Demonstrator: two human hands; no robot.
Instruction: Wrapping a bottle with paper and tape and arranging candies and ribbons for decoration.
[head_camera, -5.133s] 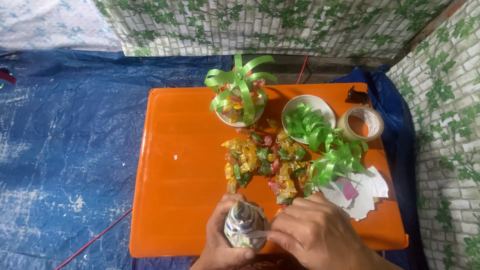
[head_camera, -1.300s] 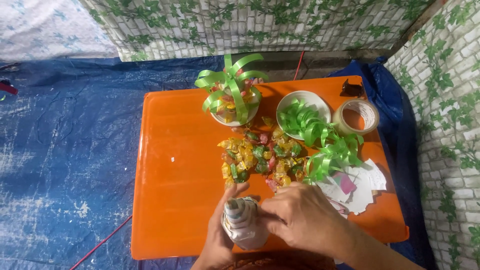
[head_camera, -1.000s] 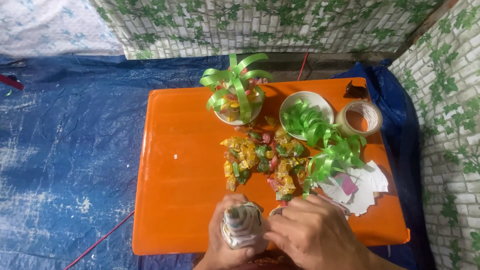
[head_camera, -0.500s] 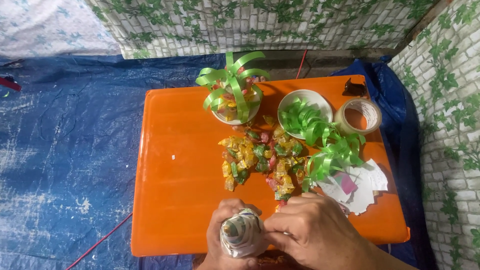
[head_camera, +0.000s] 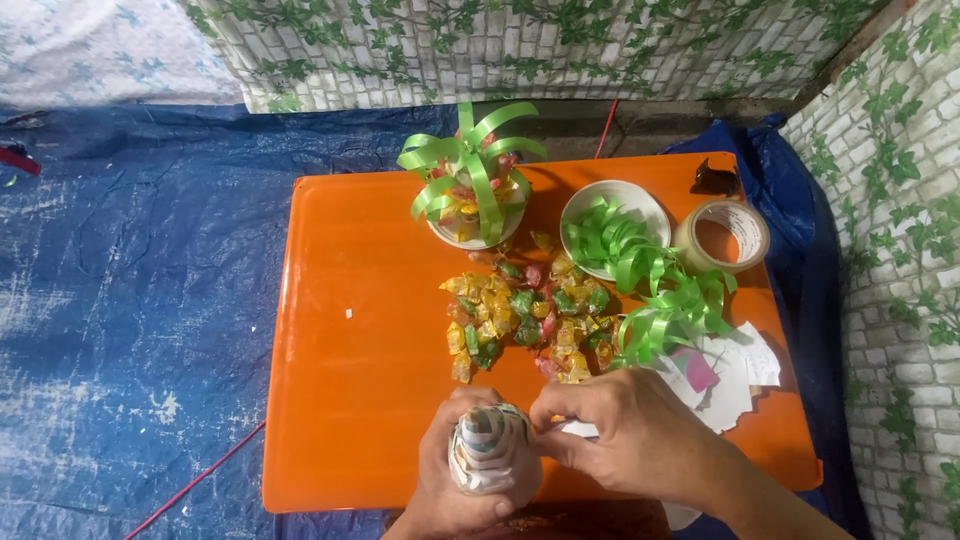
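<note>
**Inspector:** Your left hand (head_camera: 450, 480) is wrapped around a small plastic-wrapped bundle (head_camera: 487, 450) at the near edge of the orange table (head_camera: 360, 330). The bundle stands upright in your grip with its gathered top pointing away from you. Your right hand (head_camera: 630, 440) pinches the wrap at the bundle's right side, fingers closed on the film.

**Operator:** What step does that put me at?

**Inspector:** By my judgement, you are gathering and closing the wrap; the bundle carries no ribbon yet. The finished one, a white bowl with a green ribbon bow (head_camera: 470, 170), stands at the far side. Loose wrapped candies (head_camera: 525, 315) lie mid-table, curled green ribbon (head_camera: 650, 290) spills from a second white bowl (head_camera: 612, 215) to the right, and a roll of clear tape (head_camera: 722, 235) sits beyond it.

**Operator:** And the next move?

**Inspector:** It calls for holding the neck tight with your left hand while the right reaches for ribbon or tape, both well apart from the bundle.
</note>
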